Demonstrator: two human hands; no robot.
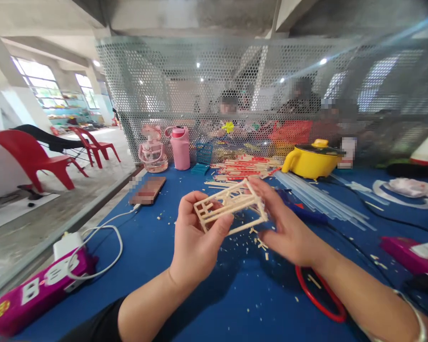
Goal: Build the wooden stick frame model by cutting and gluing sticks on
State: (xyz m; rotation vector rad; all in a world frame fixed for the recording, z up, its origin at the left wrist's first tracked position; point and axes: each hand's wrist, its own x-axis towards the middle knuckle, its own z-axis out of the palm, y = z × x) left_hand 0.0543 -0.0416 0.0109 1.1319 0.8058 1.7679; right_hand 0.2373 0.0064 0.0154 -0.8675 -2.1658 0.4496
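Observation:
My left hand [199,237] grips a small rectangular frame of pale wooden sticks [231,209], its thumb pressed on the near side. Shorter sticks form crosspieces inside the frame. At the frame's right end, my right hand [288,223] curls its fingers around the far corner, while its thumb sits lower, slightly apart from the sticks. Below the frame lie short stick offcuts [261,243] and crumbs. A blue glue gun [306,212] with a dark cable lies partly hidden behind my right hand. Under my right forearm, a red loop-shaped handle [323,299] shows.
Behind the frame lies a pile of red-marked sticks [246,166]. Clear glue sticks [317,199], a yellow pot [314,160], a pink bottle [180,149] and a clear jug [154,154] stand around. A phone [148,191] and purple power strip [43,289] are left. People sit beyond the perforated screen [185,80].

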